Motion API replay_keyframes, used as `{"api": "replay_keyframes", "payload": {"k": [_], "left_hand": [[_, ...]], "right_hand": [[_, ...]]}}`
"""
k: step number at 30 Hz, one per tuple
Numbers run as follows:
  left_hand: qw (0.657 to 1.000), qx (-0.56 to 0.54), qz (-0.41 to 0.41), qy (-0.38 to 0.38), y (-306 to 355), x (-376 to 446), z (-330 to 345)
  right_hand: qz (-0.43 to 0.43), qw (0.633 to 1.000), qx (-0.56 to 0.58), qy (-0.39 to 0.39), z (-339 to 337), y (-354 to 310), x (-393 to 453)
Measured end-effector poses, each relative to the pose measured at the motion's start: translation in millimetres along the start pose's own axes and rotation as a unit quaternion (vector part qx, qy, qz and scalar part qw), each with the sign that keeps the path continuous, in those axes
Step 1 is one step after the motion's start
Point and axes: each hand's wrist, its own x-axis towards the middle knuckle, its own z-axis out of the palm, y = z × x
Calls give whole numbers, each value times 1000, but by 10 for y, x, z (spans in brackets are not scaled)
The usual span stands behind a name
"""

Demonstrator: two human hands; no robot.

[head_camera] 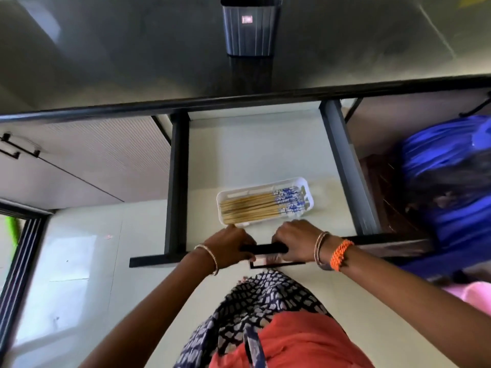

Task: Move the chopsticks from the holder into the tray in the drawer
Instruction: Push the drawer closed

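A white tray (308, 187) lies in the open drawer (255, 150), near its front. Several wooden chopsticks (252, 207) with blue-patterned ends lie flat inside the tray. The dark ribbed holder (249, 30) stands on the grey countertop at the top middle; its inside is hidden. My left hand (228, 248) and my right hand (297, 240) both grip the drawer's black front edge (265, 248), just in front of the tray.
The grey countertop (132, 49) spans the top with a black front rim. Closed cabinet fronts with black handles (16, 150) sit at left. Another person in blue clothing (446, 187) crouches at right beside the drawer. A dark door frame (24, 235) is at lower left.
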Motion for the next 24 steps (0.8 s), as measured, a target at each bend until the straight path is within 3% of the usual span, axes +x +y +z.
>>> {"api": "replay_keyframes", "payload": {"k": [7,17,22,24], "left_hand": [[994,91,7,67,26,146,-199],[971,97,-39,214,-287,1068,-1198],[908,191,-7,372,-452,1517,-1585],[890,231,-27,393,-483,1663,-1754]], "right_hand": [[7,997,-58,56,-210,112,187],[85,976,-132,149,-1102,744,1137],[86,918,-201,330,-1437,1029,1537],[105,922,-159,337,-1622,1197,1698]]}}
